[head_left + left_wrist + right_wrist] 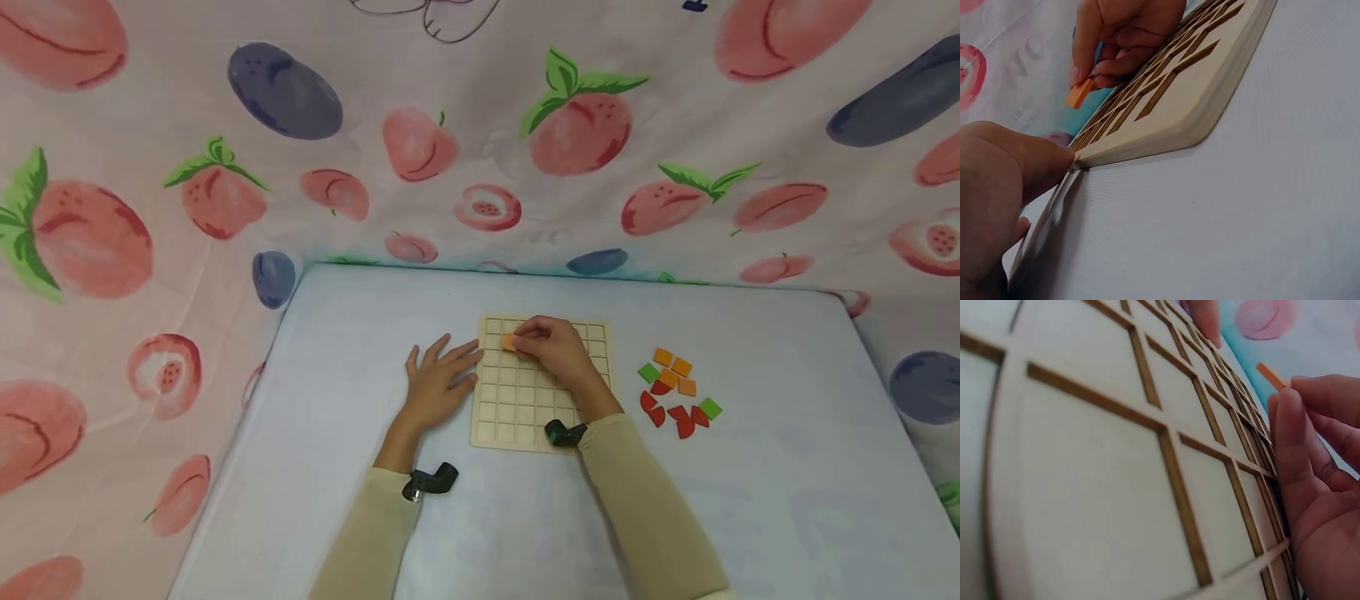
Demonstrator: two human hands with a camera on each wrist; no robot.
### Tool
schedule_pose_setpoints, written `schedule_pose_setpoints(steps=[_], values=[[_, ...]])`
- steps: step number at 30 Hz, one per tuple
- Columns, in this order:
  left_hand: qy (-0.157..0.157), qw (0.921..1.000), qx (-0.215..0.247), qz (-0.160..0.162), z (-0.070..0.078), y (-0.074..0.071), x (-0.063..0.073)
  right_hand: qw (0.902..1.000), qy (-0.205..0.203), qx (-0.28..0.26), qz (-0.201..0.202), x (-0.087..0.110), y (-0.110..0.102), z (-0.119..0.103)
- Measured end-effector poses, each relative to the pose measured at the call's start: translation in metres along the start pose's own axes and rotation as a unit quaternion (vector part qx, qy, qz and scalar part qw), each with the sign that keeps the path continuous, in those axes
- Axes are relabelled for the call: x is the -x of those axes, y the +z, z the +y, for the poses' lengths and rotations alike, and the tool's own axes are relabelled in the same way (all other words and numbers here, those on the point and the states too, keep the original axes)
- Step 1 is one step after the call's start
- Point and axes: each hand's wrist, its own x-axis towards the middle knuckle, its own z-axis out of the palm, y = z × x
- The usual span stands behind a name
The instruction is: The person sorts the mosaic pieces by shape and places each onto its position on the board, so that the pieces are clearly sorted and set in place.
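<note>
A pale wooden board (506, 412) with a grid of square recesses lies flat on the table. Over its upper left part, my right hand (555, 346) pinches an orange square tile (509, 342) between thumb and fingers. In the right wrist view the orange tile (1270, 376) is tilted and held above the grid. My left hand (438, 383) lies with fingers spread at the board's left edge, its fingertips touching that edge. The left wrist view shows the left hand (1004, 169) against the board's side, with the orange tile (1079, 94) beyond it.
Right of the board lies a loose group of pieces: several orange square tiles (682, 367), green square tiles (710, 408) and several red quarter-round pieces (686, 427). A white cloth (787, 467) covers the table. Fruit-print fabric (420, 200) hangs behind and at the sides.
</note>
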Motion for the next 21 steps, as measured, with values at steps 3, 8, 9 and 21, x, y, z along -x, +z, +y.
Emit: schedule_pose_setpoints(steps=[3,8,9,21], values=[[-0.001,1.0,0.002,-0.003,-0.001,0.0,-0.001,1.0,-0.004,-0.001,0.004,-0.002,0.006,0.0],[0.001,1.0,0.0,-0.008,-0.001,-0.001,-0.002,0.9999,-0.011,0.01,0.003,-0.008,0.016,-0.001],[0.002,1.0,-0.001,-0.007,-0.001,-0.002,-0.003,0.9997,-0.014,0.02,0.006,-0.008,0.017,-0.001],[-0.001,1.0,-0.006,-0.005,-0.001,-0.002,-0.001,0.988,-0.019,0.153,0.004,-0.011,0.025,0.0]])
